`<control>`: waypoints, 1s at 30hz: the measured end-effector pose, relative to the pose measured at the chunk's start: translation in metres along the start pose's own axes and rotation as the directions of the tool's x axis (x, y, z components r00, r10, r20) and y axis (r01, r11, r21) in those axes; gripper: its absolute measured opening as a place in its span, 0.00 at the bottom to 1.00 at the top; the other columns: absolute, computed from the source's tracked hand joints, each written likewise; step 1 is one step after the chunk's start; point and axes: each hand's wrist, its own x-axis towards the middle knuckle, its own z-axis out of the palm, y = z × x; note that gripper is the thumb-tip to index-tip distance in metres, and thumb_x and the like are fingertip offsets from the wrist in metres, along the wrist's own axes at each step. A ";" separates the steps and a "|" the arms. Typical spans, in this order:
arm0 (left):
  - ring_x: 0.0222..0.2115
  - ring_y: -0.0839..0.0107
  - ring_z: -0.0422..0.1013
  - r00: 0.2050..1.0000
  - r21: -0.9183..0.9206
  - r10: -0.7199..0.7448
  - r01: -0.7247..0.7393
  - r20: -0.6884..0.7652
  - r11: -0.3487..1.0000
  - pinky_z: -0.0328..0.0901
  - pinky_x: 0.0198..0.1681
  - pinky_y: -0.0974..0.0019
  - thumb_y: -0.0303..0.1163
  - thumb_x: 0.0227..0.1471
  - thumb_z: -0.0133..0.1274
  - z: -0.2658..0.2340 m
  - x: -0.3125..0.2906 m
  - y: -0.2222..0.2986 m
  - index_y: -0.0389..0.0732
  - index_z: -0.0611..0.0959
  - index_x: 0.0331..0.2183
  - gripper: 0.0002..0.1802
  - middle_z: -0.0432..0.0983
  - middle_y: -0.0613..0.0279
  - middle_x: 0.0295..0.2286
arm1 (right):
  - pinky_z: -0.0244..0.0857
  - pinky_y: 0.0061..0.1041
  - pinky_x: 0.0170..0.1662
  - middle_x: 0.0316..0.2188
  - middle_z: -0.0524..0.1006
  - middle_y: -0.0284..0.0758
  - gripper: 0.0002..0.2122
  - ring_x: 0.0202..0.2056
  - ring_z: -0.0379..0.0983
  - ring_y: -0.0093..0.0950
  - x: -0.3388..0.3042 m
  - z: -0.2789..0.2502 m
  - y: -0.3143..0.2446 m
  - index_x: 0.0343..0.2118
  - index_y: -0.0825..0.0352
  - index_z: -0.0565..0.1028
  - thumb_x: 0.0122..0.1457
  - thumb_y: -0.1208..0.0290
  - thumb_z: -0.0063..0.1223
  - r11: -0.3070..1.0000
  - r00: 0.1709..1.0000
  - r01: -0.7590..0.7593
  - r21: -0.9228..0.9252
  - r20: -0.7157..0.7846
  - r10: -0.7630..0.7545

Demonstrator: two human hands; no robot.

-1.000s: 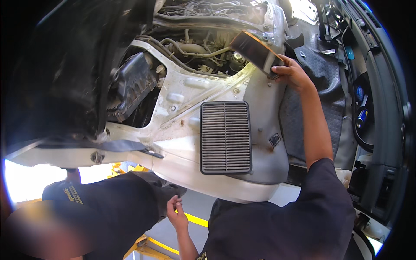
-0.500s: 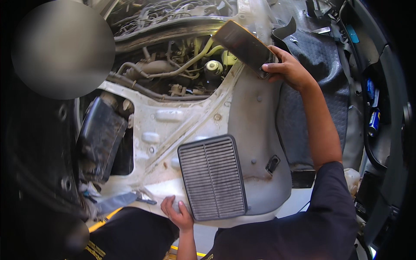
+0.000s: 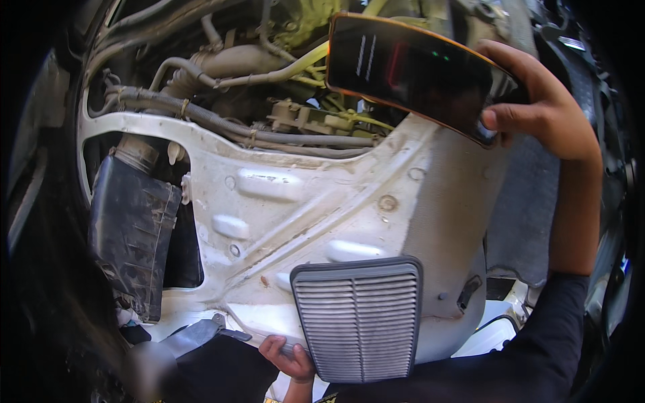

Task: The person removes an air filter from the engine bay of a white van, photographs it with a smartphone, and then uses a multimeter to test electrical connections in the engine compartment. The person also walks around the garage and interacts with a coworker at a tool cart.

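Phone: at 1 o'clock, the phone [image 3: 410, 74] hangs aslant across the view of the engine parts, dark face up, orange edge, a few red and green marks on its face.
Right hand: at 2 o'clock, the right hand [image 3: 544, 111] is closed around the phone's 4 o'clock end, thumb on the face.
Filter: between 5 and 6 o'clock, the filter [image 3: 376, 322] lies on the pale panel [image 3: 302, 208], tilted slightly, pale pleats up within a dark frame.
Left hand: just past 6 o'clock, the left hand [image 3: 292, 359] has its fingers curled, just beside the filter's 8 o'clock corner; I cannot tell whether it grips anything.
Box: at 9 o'clock, a dusty black box [image 3: 127, 221] sits in the panel's opening.
Hose: toward 12 o'clock, a ribbed hose [image 3: 309, 140] runs along the panel's edge.
Sleeve: at 4 o'clock, dark sleeve [image 3: 561, 309] on the right arm.
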 end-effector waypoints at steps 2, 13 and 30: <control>0.45 0.58 0.62 1.000 -0.038 -0.008 0.007 -0.002 0.999 0.59 0.51 0.52 0.38 0.58 0.52 0.000 -0.001 -0.001 0.38 0.71 0.45 0.18 0.62 0.51 0.42 | 0.77 0.21 0.32 0.42 0.81 0.40 0.36 0.33 0.82 0.26 0.006 0.004 -0.004 0.63 0.73 0.67 0.50 0.72 0.71 1.000 1.000 -0.006 -0.029 0.016 0.006; 0.42 0.61 0.62 1.000 -0.076 -0.014 0.014 -0.009 0.997 0.61 0.47 0.57 0.36 0.56 0.53 0.000 -0.003 -0.005 0.40 0.71 0.44 0.17 0.62 0.53 0.41 | 0.77 0.21 0.31 0.42 0.80 0.39 0.37 0.33 0.81 0.26 0.027 0.015 0.000 0.62 0.73 0.67 0.49 0.72 0.72 0.993 0.997 -0.031 -0.111 0.064 0.039; 0.41 0.61 0.63 1.000 -0.063 -0.008 0.007 -0.028 0.998 0.62 0.45 0.58 0.37 0.55 0.54 0.000 -0.001 -0.005 0.40 0.73 0.42 0.16 0.64 0.54 0.40 | 0.77 0.21 0.31 0.41 0.80 0.39 0.37 0.33 0.81 0.26 0.045 0.000 -0.008 0.62 0.73 0.67 0.48 0.72 0.73 0.979 0.994 -0.034 -0.201 0.098 0.055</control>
